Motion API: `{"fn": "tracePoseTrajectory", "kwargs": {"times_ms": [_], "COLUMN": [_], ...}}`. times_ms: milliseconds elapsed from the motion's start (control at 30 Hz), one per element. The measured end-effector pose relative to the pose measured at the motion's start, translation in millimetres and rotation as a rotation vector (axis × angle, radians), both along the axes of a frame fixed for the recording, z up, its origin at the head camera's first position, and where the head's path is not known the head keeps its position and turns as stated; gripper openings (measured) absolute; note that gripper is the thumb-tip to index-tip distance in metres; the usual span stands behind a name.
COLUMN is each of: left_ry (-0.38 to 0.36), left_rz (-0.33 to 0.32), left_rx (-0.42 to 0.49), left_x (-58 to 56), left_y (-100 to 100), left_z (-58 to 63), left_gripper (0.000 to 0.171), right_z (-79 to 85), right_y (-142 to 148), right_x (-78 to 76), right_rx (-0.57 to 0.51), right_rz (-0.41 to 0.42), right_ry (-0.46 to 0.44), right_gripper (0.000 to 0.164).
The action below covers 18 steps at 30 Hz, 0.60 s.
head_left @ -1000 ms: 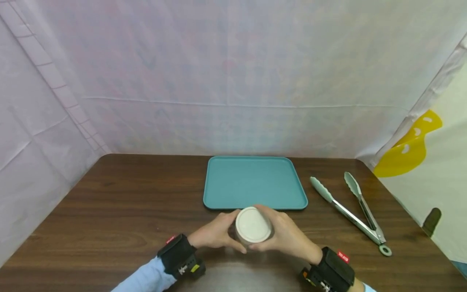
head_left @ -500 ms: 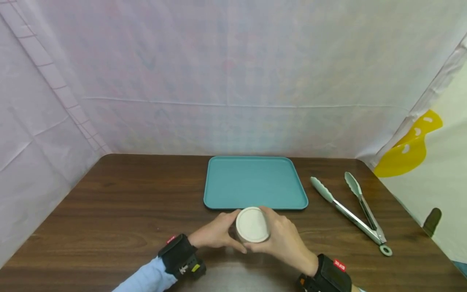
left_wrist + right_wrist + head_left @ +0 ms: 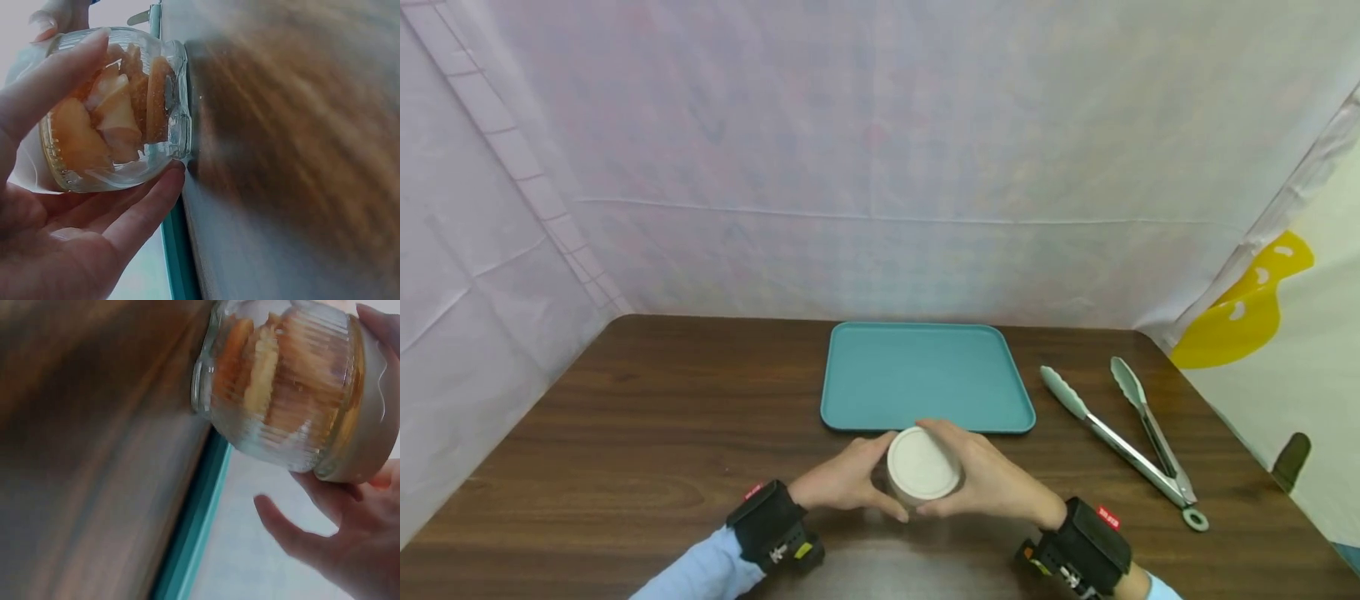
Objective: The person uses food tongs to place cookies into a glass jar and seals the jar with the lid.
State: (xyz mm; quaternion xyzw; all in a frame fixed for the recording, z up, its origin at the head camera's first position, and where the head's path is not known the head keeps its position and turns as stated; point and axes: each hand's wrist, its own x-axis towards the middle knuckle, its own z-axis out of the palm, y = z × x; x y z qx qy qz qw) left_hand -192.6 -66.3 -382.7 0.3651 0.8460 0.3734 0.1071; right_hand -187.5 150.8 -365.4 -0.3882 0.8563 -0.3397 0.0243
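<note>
A glass jar [image 3: 112, 125] with a white lid [image 3: 922, 463] stands upright near the front of the table, just before the tray. Orange and pale yellow pieces fill it, seen through the ribbed glass in both wrist views. My left hand [image 3: 847, 477] grips the jar's glass body from the left, its thumb across the near side and fingers around the far side. From the right, my right hand [image 3: 988, 479] holds the lid's edge between thumb and fingers. In the right wrist view, one finger [image 3: 290, 534] sticks out away from the glass.
A teal tray [image 3: 925, 375] lies behind the jar with nothing on it. To its right, a pair of tongs [image 3: 1138, 450] with pale green tips lies spread on the brown wooden table [image 3: 647, 450]. White cloth [image 3: 865, 150] hangs behind the table.
Half a second ago my right hand was turned further around the lid; it has since swung back to roughly its position of one second ago. The left hand and jar stay in place.
</note>
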Motion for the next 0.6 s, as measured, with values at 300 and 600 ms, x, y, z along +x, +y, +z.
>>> {"fn": "tracePoseTrajectory", "kwargs": {"times_ms": [300, 600], "left_ry": [0.011, -0.015], "left_rz": [0.021, 0.01], "left_rx": [-0.006, 0.003], "left_x": [1.9, 2.0], "left_y": [1, 2], "left_z": [2.4, 0.8], "left_gripper": [0.085, 0.084], "right_z": [-3.8, -8.8], "right_y": [-4, -6], "right_x": [4.9, 11.7], "right_rx": [-0.035, -0.025], "right_rz": [-0.082, -0.156], "right_ry": [0.081, 0.07], "right_gripper": [0.084, 0.089]}}
